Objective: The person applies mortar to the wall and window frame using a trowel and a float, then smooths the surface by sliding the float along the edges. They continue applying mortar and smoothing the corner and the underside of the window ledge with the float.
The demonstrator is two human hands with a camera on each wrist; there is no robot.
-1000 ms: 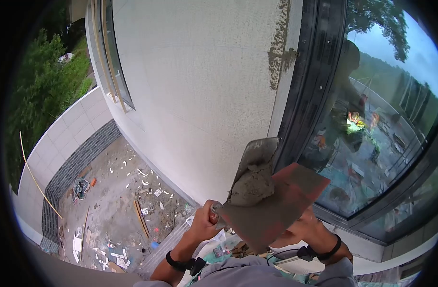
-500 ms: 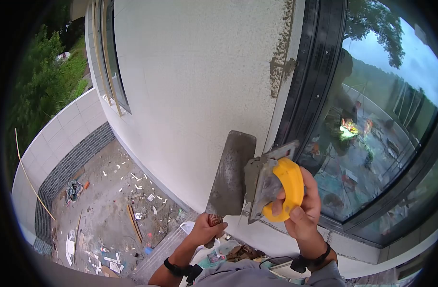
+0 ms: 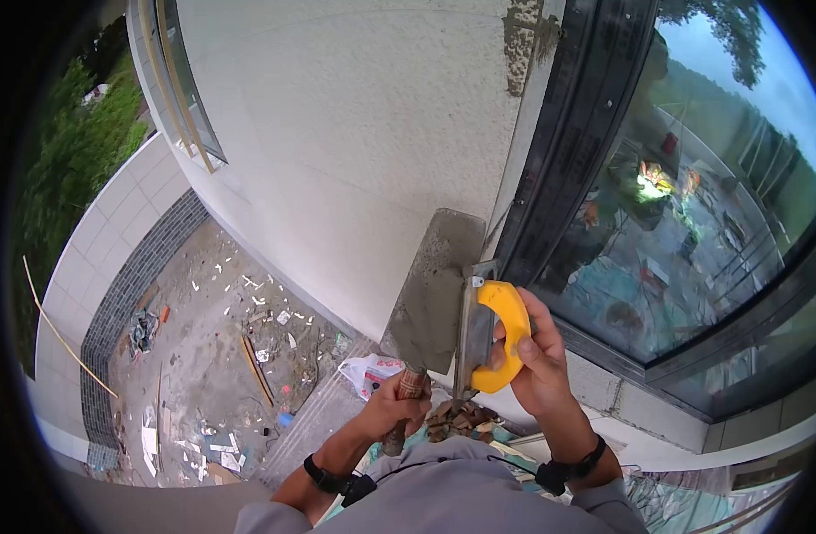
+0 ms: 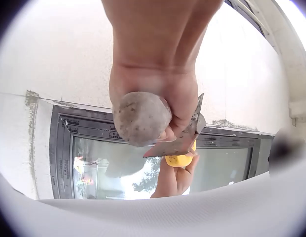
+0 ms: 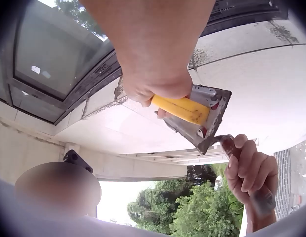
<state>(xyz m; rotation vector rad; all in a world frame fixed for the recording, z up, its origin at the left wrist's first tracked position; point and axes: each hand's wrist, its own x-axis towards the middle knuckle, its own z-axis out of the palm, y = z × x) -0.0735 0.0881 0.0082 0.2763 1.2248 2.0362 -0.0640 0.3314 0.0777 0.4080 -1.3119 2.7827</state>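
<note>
My left hand (image 3: 394, 408) grips the worn brown handle of a trowel (image 3: 430, 271). Its broad, mortar-smeared blade points away from me, beside the wall. In the left wrist view the rounded butt of the trowel handle (image 4: 142, 118) sticks out of the fist. With my right hand (image 3: 543, 365) I hold the thick yellow grip of a plastering float (image 3: 506, 338). The float's plate stands on edge, overlapping the right side of the trowel blade in the head view. The right wrist view shows the back of the float plate (image 5: 212, 108), dirty with mortar along its rim.
Ahead is a pale curved wall (image 3: 354, 133) with a rough mortar patch (image 3: 520, 49) near the window frame. To the right stands a dark-framed glass window (image 3: 693, 267). The debris-strewn floor (image 3: 221, 338) lies lower left, beside a low curved parapet (image 3: 114, 231). A white plastic bag (image 3: 368, 374) is below.
A reddish-edged grey plate faced up one second ago; then the trowel's smeared face and the yellow grip came into view. Since then, the float has shifted left, upright against the blade's right side.
</note>
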